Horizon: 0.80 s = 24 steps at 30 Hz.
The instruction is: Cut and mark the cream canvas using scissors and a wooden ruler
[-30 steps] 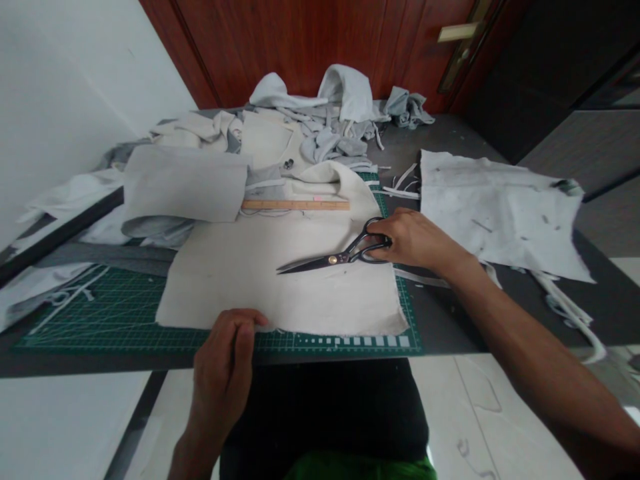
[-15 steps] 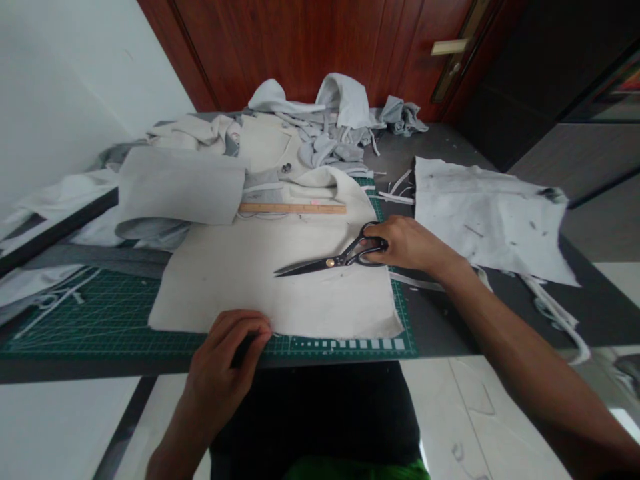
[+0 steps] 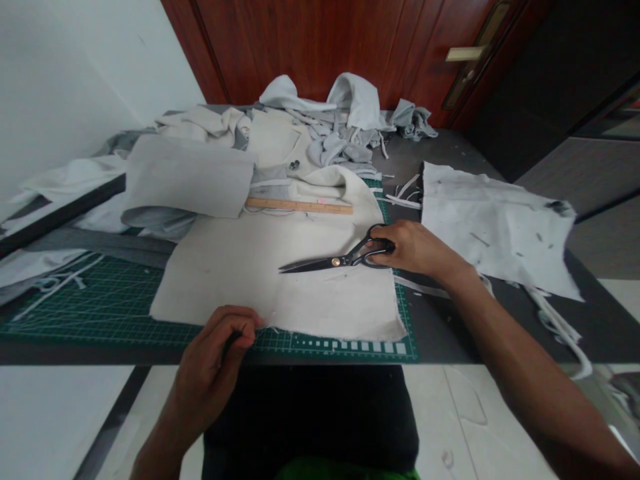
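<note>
A cream piece of fabric (image 3: 230, 260) lies flat across a green cutting mat (image 3: 120, 307). My left hand (image 3: 215, 360) is closed in a pinch at its near edge; fine wisps of loose thread (image 3: 273, 329) run by the fingertips, and the pinched bit is mostly hidden. Black tailor's scissors (image 3: 320, 264) rest over the fabric, blades nearly together and tips pointing left. The fingers of my right hand (image 3: 415, 248) are wrapped round their handles at the fabric's right side.
A wooden ruler (image 3: 300, 205) lies on the fabric's far part. Grey and white cloth pieces (image 3: 335, 150) are heaped behind it. A folded light piece (image 3: 193, 177) sits at the left, and a white cloth (image 3: 480, 217) at the right on the dark table (image 3: 435, 320).
My left hand has slid left and a little away from the spot it pinched on the near edge. The scissors stay in my right hand, almost still; the view has shifted slightly.
</note>
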Tool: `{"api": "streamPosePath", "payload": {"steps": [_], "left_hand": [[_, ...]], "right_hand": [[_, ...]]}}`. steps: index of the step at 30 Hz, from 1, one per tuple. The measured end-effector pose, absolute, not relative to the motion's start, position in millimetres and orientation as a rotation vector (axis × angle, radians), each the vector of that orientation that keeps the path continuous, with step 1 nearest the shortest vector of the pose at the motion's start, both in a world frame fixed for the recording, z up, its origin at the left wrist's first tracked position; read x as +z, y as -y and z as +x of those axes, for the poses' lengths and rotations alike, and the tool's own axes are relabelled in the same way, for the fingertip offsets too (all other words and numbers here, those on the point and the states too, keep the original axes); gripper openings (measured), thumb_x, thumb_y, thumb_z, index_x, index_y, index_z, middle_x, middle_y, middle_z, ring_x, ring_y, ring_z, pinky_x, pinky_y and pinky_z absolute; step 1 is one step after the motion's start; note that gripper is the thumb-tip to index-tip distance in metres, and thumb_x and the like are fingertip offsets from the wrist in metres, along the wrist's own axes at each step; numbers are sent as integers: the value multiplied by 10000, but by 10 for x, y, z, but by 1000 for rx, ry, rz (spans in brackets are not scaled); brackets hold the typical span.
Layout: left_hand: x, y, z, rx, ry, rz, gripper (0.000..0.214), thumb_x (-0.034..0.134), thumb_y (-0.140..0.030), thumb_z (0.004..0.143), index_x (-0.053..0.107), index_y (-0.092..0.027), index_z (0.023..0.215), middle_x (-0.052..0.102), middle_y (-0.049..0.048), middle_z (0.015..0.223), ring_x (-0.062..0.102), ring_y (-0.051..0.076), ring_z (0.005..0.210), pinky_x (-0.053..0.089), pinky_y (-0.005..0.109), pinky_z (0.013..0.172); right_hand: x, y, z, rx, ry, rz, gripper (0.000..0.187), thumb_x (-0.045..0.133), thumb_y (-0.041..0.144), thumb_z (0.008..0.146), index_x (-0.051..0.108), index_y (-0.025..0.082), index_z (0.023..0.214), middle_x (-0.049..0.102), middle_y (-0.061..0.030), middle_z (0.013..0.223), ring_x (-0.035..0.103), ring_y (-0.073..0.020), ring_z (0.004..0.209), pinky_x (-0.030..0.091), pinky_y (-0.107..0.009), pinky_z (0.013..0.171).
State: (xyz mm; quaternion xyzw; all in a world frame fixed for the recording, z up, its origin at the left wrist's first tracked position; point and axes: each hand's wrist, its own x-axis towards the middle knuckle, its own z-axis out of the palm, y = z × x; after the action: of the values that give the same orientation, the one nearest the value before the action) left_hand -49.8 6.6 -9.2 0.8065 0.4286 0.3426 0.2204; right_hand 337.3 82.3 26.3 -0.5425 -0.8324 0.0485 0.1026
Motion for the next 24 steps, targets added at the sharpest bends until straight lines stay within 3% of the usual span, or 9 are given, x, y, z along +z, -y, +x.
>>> {"api": "streamPosePath", "payload": {"steps": [4,9,15,24], "left_hand": [[-118,-50,-622,939,-1168,2106,261,454,-319,1068,542,-226,840,641,28,981,643,159,904,529,247,769],[-165,49,-715,908,-1162,2094,268,454,-339,1069,537,-236,836,653,34,1014,664,182,1051,543,253,859],[-167,249,-872,857,-1176,2302,133,483,-270,1027,599,-256,963,677,22,1018,668,151,883,556,213,756],[-206,367,-753,972,-1244,2265,171,475,-252,1044,563,-246,898,697,27,1045,668,164,944,545,258,796]], "right_hand": [[256,-827,3386,154,2449,-1591,131,724,311,883,710,191,932,751,-46,811,675,-212,726,341,-272,657],[259,-826,3383,185,2423,-1596,130,728,313,877,707,190,912,761,-47,821,676,-208,718,339,-269,647],[252,-844,3404,338,2369,-1578,152,719,336,885,706,187,915,744,-34,810,640,-165,658,344,-252,630],[210,-849,3422,375,2340,-1555,185,712,372,896,682,189,900,706,-24,770,622,-163,650,348,-255,627]]}}
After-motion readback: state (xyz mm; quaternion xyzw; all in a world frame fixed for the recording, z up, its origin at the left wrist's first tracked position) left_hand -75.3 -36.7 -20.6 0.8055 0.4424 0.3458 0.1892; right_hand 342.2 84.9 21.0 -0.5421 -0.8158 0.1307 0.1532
